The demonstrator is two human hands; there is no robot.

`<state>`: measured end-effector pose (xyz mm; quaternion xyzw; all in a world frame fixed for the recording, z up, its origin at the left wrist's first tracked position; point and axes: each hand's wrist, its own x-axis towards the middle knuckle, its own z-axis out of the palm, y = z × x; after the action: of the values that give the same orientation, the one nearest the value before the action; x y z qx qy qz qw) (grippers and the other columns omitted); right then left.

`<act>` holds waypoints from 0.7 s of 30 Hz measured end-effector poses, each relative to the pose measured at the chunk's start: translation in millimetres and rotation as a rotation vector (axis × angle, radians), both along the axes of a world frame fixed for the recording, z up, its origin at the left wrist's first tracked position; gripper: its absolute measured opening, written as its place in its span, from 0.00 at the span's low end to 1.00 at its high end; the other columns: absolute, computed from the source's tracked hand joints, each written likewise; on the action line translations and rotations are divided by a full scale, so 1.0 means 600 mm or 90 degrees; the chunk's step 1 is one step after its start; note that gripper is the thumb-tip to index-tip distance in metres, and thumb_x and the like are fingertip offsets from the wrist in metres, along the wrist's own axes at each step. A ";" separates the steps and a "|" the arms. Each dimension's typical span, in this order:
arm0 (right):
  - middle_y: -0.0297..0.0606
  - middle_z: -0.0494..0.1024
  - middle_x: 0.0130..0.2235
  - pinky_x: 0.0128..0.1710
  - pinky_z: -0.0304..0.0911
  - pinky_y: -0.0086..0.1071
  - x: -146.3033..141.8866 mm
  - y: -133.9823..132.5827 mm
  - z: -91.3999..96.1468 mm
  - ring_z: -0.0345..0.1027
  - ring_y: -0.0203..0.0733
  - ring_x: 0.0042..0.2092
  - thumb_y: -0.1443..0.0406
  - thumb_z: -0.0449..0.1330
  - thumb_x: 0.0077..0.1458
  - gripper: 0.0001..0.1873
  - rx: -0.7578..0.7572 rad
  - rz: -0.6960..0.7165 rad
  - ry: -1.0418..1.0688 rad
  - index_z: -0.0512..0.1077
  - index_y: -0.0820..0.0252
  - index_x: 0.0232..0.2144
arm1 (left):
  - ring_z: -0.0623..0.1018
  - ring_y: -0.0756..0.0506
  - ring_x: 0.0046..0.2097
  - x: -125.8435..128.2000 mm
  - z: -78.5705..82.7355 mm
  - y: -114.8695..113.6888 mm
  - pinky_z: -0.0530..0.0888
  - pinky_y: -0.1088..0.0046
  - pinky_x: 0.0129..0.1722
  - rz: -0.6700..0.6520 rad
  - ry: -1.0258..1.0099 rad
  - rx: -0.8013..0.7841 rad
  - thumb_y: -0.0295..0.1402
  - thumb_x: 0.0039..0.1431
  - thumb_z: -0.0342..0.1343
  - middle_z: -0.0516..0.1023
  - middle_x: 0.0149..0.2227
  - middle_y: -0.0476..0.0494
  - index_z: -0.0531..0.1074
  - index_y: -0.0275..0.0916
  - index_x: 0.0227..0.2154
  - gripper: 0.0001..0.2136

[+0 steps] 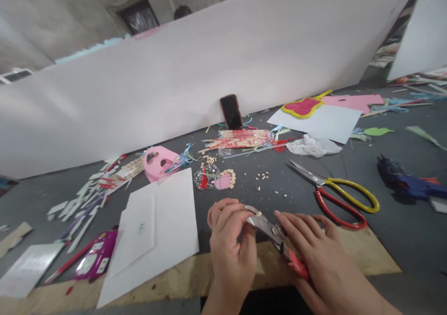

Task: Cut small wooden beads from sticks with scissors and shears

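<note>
My right hand [319, 254] is wrapped round the red handle of a pair of pruning shears [265, 227], whose metal blades point left. Close to the blade tips, my left hand [230, 240] is closed, its fingers curled and the thumb near the blades. A small pale bit shows between the blades; what the left fingers hold is mostly hidden. Beyond the hands lie small pale cut pieces [261, 176]. A pink shape [223, 181] edged with such pieces lies beside a clear bag [206, 177] of small items.
Large scissors [344, 194] with yellow and red handles and a blue glue gun [405, 180] lie to the right. White sheets [167, 217] and a pink mask [160, 162] are left. Bundled sticks [240, 139] and a phone [231, 112] stand near the white partition [195, 72].
</note>
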<state>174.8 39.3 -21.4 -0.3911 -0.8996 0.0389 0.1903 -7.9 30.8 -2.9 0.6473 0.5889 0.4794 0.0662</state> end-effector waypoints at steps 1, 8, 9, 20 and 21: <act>0.50 0.69 0.56 0.49 0.53 0.54 0.001 0.001 0.001 0.61 0.56 0.52 0.69 0.54 0.44 0.39 0.003 0.003 0.000 0.55 0.66 0.61 | 0.70 0.41 0.47 -0.001 -0.001 -0.001 0.68 0.58 0.48 -0.005 -0.011 -0.002 0.25 0.59 0.51 0.76 0.35 0.44 0.72 0.40 0.31 0.06; 0.48 0.67 0.57 0.50 0.54 0.50 0.002 -0.002 0.000 0.59 0.55 0.53 0.68 0.55 0.45 0.41 -0.010 -0.004 0.026 0.52 0.62 0.63 | 0.70 0.42 0.48 -0.009 -0.001 -0.003 0.67 0.60 0.50 -0.057 -0.073 -0.057 0.28 0.60 0.51 0.76 0.34 0.45 0.72 0.41 0.29 0.07; 0.48 0.68 0.56 0.50 0.53 0.50 0.002 -0.003 0.000 0.59 0.55 0.52 0.68 0.55 0.45 0.41 -0.014 0.000 0.024 0.52 0.62 0.63 | 0.70 0.42 0.48 -0.010 0.000 -0.003 0.67 0.60 0.50 -0.060 -0.078 -0.065 0.28 0.60 0.51 0.75 0.34 0.45 0.72 0.41 0.29 0.07; 0.46 0.75 0.45 0.46 0.48 0.46 -0.008 0.000 -0.012 0.68 0.49 0.41 0.69 0.53 0.42 0.33 -0.065 -0.015 0.095 0.61 0.60 0.54 | 0.71 0.42 0.46 -0.007 0.001 0.003 0.67 0.61 0.50 -0.069 -0.104 -0.073 0.28 0.61 0.50 0.75 0.32 0.45 0.72 0.41 0.28 0.08; 0.46 0.76 0.44 0.45 0.48 0.45 -0.010 0.001 -0.013 0.68 0.49 0.41 0.69 0.53 0.42 0.32 -0.072 -0.018 0.106 0.62 0.60 0.54 | 0.71 0.42 0.46 -0.006 0.000 0.003 0.67 0.62 0.50 -0.065 -0.106 -0.072 0.29 0.61 0.50 0.76 0.32 0.44 0.73 0.41 0.29 0.08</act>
<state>169.0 40.1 -28.9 -0.4091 -0.8716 0.1193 0.2425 -11.7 32.8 -3.2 0.6293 0.5738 0.4939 0.1755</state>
